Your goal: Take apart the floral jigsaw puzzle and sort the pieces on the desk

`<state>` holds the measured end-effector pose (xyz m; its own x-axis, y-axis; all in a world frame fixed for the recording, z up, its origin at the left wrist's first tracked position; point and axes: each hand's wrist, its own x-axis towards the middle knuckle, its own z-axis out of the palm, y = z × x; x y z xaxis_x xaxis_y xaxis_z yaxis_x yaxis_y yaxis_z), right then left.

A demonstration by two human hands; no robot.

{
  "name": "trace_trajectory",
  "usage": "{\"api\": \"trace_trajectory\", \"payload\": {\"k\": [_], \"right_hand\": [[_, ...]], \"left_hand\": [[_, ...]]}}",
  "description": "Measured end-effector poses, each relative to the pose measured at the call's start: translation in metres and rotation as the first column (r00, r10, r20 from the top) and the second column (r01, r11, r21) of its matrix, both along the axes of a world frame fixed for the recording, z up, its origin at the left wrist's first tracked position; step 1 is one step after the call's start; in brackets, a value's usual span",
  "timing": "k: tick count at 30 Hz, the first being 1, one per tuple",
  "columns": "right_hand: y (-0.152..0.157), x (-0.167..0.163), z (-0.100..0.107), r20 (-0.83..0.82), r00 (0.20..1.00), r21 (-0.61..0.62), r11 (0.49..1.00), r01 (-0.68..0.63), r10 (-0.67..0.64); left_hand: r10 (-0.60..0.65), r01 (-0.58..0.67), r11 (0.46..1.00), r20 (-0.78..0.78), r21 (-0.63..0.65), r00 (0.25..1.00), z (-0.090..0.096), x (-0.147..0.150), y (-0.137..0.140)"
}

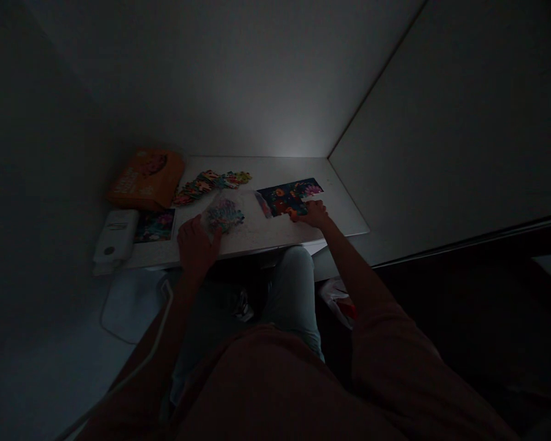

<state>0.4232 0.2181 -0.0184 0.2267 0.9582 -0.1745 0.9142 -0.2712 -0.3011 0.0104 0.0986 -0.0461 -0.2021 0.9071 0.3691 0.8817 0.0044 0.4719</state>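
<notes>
A partly joined jigsaw puzzle, dark with orange and pink patches, lies on the narrow white table. At its near right edge, my right hand has its fingers closed on a puzzle piece with orange on it. My left hand rests at the table's front edge, thumb and fingers apart, against a clear plastic bag of loose pieces. Behind the bag, a long heap of loose puzzle pieces spreads out. The dim light hides fine detail.
An orange box stands at the back left. In front of it are a colourful picture card and a white device with a cable. Walls close in behind and at the right. A plastic bag with something red lies below the table.
</notes>
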Motion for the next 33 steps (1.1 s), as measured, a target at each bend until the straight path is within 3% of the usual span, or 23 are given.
{"api": "trace_trajectory", "payload": {"k": [9,16,24,33], "right_hand": [[-0.004,0.045,0.020,-0.103,0.994,-0.029,0.999,0.025,-0.028],[-0.010,0.036,0.028,-0.241,0.970,-0.060,0.998,-0.035,0.020],[-0.007,0.028,0.040,-0.149,0.989,-0.094,0.995,-0.042,0.028],[-0.007,0.020,0.058,-0.134,0.973,-0.121,0.971,-0.205,0.189]], "left_hand": [[-0.007,0.006,1.000,-0.036,-0.024,0.999,0.004,0.000,0.000],[0.016,-0.018,1.000,-0.075,-0.023,0.997,0.001,0.000,0.002],[0.014,-0.014,1.000,-0.006,-0.026,1.000,0.004,0.001,0.001],[0.028,-0.029,0.999,-0.018,-0.038,0.999,0.003,0.002,0.001]]}}
